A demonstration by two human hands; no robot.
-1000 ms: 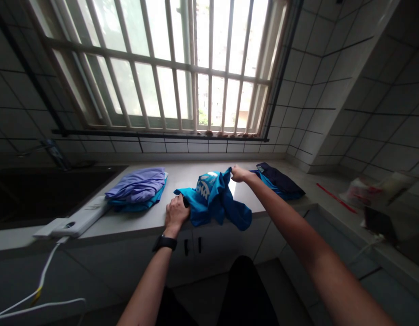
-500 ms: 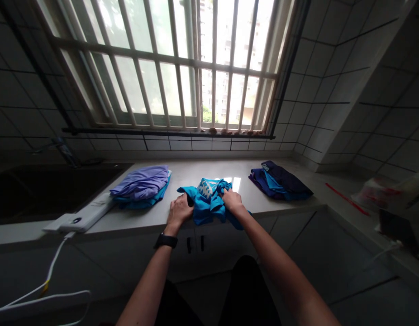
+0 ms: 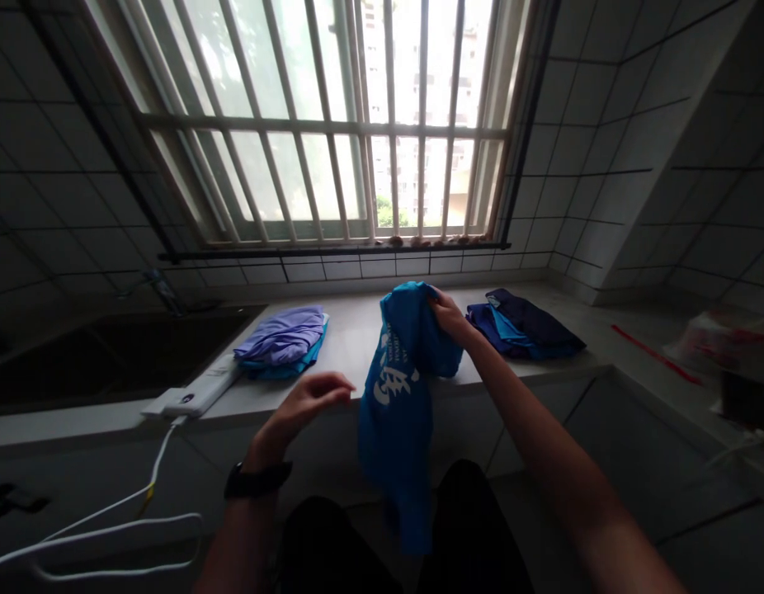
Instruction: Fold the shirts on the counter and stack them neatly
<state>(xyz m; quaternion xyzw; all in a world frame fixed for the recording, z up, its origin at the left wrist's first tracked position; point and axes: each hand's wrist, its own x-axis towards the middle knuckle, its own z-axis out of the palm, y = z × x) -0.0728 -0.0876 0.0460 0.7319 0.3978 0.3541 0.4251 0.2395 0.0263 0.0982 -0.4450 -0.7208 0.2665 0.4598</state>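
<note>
A bright blue garment with white lettering hangs from my right hand, which is closed on its upper edge above the counter. Its cloth drapes over the counter's front edge and down between my knees, the lowest part blurred and dark. Left of the garment, my left hand is in the air, apart from the cloth, its fingers loosely curved and holding nothing. A black band is on my left wrist.
Folded purple and blue cloths lie left, beside a white power strip with a cable. Dark and blue folded cloths lie right. A sink is far left; a red strip lies at right, below a barred window.
My right hand has lifted the bunched blue garment, which now hangs unfolded over the counter edge. My left hand has let go and drawn back left and down. The view has shifted slightly.
</note>
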